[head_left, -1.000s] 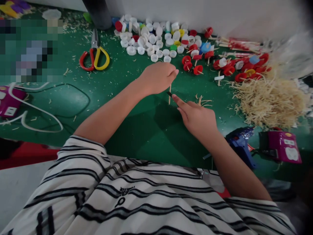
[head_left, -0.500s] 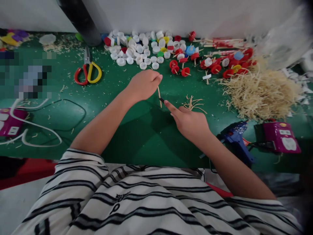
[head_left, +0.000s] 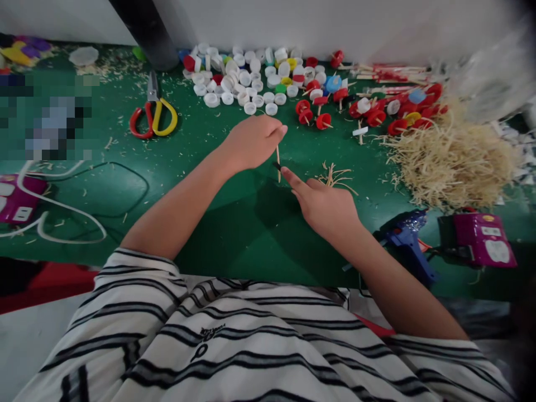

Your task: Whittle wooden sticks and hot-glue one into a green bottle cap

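Observation:
My left hand [head_left: 251,142] pinches the top of a thin wooden stick [head_left: 278,162] and holds it upright on the green table [head_left: 234,223]. My right hand [head_left: 324,204] grips a small dark blade [head_left: 277,166] under the outstretched forefinger, with its tip against the stick's lower part. A few wood slivers [head_left: 335,176] lie just beyond the right hand.
A pile of white and coloured bottle caps [head_left: 247,78] lies at the back, red caps on sticks [head_left: 377,111] to its right. A heap of wood shavings [head_left: 452,162], a blue glue gun [head_left: 406,243], a purple power strip [head_left: 481,245], red-yellow scissors [head_left: 153,114] and a white cable [head_left: 62,212] surround the hands.
Both hands keep the same hold on stick and blade. The view has shifted slightly, so everything sits a little differently in the picture.

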The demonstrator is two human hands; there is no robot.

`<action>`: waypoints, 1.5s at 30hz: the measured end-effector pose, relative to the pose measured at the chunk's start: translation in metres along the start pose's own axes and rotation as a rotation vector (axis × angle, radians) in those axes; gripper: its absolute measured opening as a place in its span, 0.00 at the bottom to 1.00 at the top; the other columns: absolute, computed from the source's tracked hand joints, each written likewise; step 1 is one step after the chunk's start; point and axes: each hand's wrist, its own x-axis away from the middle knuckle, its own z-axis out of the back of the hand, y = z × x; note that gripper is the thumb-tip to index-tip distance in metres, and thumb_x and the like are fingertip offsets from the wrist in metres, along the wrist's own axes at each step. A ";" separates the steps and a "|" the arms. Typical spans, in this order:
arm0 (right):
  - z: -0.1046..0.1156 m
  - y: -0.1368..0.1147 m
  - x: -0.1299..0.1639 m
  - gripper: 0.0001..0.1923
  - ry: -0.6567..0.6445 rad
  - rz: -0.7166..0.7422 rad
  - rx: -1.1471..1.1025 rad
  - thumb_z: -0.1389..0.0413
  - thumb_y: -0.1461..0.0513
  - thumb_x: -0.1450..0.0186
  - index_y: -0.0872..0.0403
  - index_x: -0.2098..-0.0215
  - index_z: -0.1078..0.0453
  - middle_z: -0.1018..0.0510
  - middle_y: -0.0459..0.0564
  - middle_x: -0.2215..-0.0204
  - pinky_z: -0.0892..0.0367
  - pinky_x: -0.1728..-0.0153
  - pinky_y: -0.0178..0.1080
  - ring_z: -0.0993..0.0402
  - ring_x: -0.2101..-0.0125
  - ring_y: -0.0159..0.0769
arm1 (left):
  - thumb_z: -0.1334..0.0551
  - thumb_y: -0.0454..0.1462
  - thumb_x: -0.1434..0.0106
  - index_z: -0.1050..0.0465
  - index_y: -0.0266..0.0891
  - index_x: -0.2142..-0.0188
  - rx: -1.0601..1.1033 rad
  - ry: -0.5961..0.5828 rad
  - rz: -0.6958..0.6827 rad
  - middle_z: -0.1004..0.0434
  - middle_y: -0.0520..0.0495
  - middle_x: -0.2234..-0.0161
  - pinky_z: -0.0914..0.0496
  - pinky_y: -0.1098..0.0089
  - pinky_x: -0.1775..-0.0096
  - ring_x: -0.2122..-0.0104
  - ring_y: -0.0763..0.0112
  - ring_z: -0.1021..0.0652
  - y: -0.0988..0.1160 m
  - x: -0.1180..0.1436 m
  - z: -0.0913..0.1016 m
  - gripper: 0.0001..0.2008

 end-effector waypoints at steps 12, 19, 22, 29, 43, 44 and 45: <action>0.003 -0.003 -0.006 0.34 -0.032 -0.021 0.026 0.58 0.60 0.20 0.35 0.18 0.52 0.18 0.50 0.57 0.52 0.75 0.40 0.26 0.71 0.36 | 0.49 0.43 0.23 0.43 0.43 0.75 -0.024 0.030 -0.024 0.42 0.49 0.78 0.43 0.62 0.67 0.75 0.66 0.36 0.005 -0.002 -0.005 0.21; -0.001 -0.003 0.006 0.37 -0.087 0.019 0.040 0.56 0.63 0.22 0.35 0.18 0.55 0.18 0.51 0.57 0.48 0.73 0.39 0.27 0.72 0.35 | 0.49 0.41 0.22 0.47 0.44 0.76 -0.011 -0.010 0.049 0.41 0.48 0.77 0.43 0.61 0.65 0.74 0.65 0.34 -0.002 0.002 0.004 0.23; -0.003 -0.002 0.012 0.35 -0.088 0.029 0.041 0.57 0.62 0.21 0.34 0.19 0.51 0.19 0.50 0.58 0.52 0.75 0.40 0.28 0.73 0.35 | 0.48 0.40 0.23 0.47 0.44 0.76 0.009 -0.006 0.051 0.42 0.49 0.77 0.43 0.62 0.65 0.75 0.66 0.35 -0.002 0.002 0.003 0.22; 0.006 -0.001 -0.001 0.29 -0.030 -0.063 0.008 0.62 0.52 0.17 0.30 0.20 0.48 0.18 0.48 0.56 0.56 0.75 0.41 0.27 0.71 0.34 | 0.49 0.43 0.22 0.40 0.43 0.74 0.002 0.009 -0.051 0.38 0.48 0.77 0.40 0.62 0.64 0.72 0.64 0.30 0.006 0.003 -0.003 0.21; 0.004 0.002 0.012 0.30 -0.066 -0.036 0.039 0.61 0.54 0.18 0.34 0.19 0.51 0.17 0.51 0.55 0.55 0.74 0.40 0.28 0.72 0.34 | 0.51 0.44 0.21 0.45 0.43 0.73 0.023 0.002 -0.022 0.41 0.49 0.76 0.43 0.61 0.66 0.75 0.67 0.36 -0.003 0.003 -0.001 0.21; 0.004 0.002 0.011 0.30 -0.068 -0.035 0.037 0.61 0.54 0.18 0.35 0.19 0.51 0.17 0.51 0.55 0.55 0.74 0.40 0.27 0.72 0.34 | 0.51 0.44 0.22 0.45 0.43 0.73 0.020 0.006 -0.027 0.41 0.49 0.76 0.43 0.61 0.66 0.75 0.67 0.36 -0.002 0.004 -0.001 0.21; 0.005 0.001 0.010 0.30 -0.066 -0.035 0.036 0.61 0.54 0.18 0.35 0.19 0.50 0.17 0.51 0.55 0.55 0.74 0.40 0.27 0.72 0.34 | 0.51 0.44 0.22 0.44 0.43 0.74 0.015 0.007 -0.035 0.40 0.49 0.76 0.43 0.62 0.66 0.75 0.66 0.35 0.001 0.005 -0.002 0.21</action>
